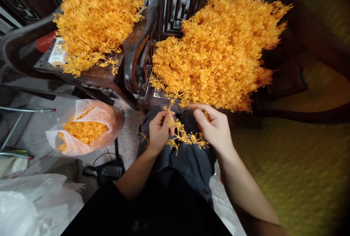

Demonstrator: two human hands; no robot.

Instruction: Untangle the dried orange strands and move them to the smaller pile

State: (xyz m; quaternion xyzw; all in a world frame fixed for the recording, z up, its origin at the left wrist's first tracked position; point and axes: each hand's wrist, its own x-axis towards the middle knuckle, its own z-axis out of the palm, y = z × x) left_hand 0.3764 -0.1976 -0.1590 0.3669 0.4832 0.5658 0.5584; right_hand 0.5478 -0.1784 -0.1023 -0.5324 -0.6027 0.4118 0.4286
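My left hand point(159, 129) and my right hand point(213, 126) are together over my lap, both pinching a branched orange plastic sprig point(183, 136) that stretches between them. Just beyond my hands rises a large heap of the same orange sprigs point(218, 52) on a dark wooden seat. A second orange heap point(95, 17) lies on a dark wooden chair at the upper left. My knee in grey cloth point(188, 159) is under the sprig.
A clear plastic bag point(84, 128) with small orange pieces stands open on the floor at left. A black device with a cable point(109, 172) lies beside it. White plastic sheeting point(32, 207) fills the lower left. A yellow-green cushion point(300, 170) spreads at right.
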